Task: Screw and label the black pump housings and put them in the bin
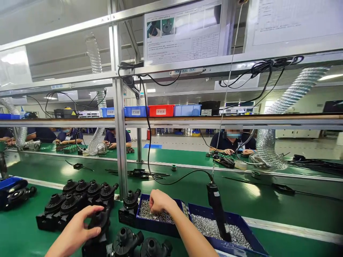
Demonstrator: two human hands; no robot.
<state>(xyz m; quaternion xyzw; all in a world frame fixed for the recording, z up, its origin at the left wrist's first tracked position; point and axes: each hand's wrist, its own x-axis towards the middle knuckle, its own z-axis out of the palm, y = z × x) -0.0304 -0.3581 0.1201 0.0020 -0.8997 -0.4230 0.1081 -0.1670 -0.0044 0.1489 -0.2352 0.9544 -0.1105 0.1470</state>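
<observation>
My left hand (pixel 81 226) grasps a black pump housing (pixel 103 224), right hand (pixel 161 201) in blue screw bin (pixel 158 226), can't tell if gripping.

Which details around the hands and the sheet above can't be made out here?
All in the head view:
Right hand: the hand itself hides its grip among the small silver metal pieces, so whether it holds any is unclear.
Round black plastic housing: partly covered by the left hand.
Black plastic housing at the front: cut off by the bottom edge.
White printed paper sheet: lettering too small and blurred.
</observation>
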